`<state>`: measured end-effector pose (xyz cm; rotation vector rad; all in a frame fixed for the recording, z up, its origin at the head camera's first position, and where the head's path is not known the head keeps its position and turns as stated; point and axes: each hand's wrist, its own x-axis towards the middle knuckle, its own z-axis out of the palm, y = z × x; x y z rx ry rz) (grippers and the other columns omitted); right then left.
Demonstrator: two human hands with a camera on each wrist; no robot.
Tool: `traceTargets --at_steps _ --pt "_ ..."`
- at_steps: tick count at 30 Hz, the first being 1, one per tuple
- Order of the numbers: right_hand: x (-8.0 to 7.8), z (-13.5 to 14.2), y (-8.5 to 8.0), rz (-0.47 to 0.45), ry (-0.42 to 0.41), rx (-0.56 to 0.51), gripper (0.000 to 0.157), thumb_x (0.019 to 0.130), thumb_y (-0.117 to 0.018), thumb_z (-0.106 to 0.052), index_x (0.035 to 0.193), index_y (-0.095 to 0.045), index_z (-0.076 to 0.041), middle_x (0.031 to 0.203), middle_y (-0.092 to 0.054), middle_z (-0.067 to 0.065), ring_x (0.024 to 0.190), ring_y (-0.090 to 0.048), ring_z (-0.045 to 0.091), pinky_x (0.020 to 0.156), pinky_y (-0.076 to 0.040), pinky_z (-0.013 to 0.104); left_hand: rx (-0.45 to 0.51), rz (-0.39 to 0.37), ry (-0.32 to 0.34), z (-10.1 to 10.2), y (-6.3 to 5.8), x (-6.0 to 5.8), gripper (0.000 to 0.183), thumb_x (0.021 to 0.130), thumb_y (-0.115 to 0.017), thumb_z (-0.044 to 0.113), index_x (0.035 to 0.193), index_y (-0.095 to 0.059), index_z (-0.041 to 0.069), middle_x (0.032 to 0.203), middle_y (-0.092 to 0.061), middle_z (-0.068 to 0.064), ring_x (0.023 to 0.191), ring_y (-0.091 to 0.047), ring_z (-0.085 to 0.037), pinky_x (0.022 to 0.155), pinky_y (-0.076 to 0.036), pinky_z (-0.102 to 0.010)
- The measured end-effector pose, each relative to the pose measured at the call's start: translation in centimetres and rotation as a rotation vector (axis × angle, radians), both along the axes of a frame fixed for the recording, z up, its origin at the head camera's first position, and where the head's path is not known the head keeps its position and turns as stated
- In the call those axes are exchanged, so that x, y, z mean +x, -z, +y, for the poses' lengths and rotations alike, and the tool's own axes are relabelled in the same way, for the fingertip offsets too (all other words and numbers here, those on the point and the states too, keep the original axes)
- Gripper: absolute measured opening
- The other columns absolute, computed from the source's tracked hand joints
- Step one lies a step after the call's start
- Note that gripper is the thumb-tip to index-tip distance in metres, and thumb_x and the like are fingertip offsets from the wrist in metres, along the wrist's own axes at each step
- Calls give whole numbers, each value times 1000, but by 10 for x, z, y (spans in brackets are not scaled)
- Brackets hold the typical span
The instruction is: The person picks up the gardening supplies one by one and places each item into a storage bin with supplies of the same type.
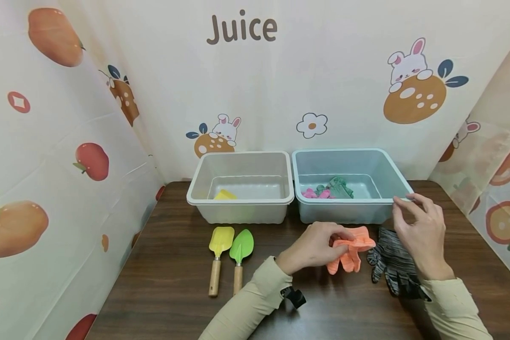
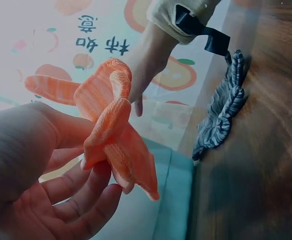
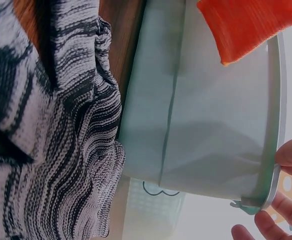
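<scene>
My left hand pinches an orange knitted glove between thumb and fingers, above the table in front of the blue bin. Up close in the left wrist view, the glove looks crumpled, its fingers hanging in different directions. My right hand grips the front right corner of the blue bin's rim, with the thumb on one side and fingers on the other in the right wrist view. Under and beside that hand, a black-and-grey striped glove lies on the table. Pink and green items, seemingly gloves, lie inside the blue bin.
Left of the blue bin stands a grey-white bin with a yellow item in it. Before it lie a yellow hand shovel and a green hand trowel, both wooden-handled. Printed curtains surround the table's back and sides.
</scene>
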<state>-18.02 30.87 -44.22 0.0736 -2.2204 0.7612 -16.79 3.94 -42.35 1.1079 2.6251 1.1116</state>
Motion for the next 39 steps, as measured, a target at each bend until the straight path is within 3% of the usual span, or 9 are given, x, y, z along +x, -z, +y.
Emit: traceTargets --at_steps 11,18,32,39 --pt "1 0 0 -9 8 3 25 92 -75 -4 114 -79 6 129 -66 30 116 -53 50 93 -37 65 35 25 -2 -4 -8 -3 27 101 -69 17 126 -78 20 112 -76 10 83 -54 3 68 -44 -6" --pt "0 1 1 3 9 6 24 92 -75 -4 114 -79 6 128 -66 29 116 -54 50 91 -37 61 80 -15 -4 -7 -10 -6 25 101 -70 16 125 -78 19 101 -75 11 74 -55 2 63 -46 -10" --pt "-1 1 2 45 -7 -4 24 90 -76 -1 113 -79 6 125 -66 29 113 -53 51 88 -36 60 121 50 26 -7 -23 -9 23 102 -70 18 124 -78 16 103 -75 9 76 -53 4 67 -45 -7" --pt "-1 1 3 50 -12 2 23 91 -75 0 112 -79 6 124 -66 30 112 -53 52 88 -37 61 167 43 33 -8 -31 -11 22 102 -71 18 123 -78 14 110 -77 5 81 -59 8 73 -50 -8"
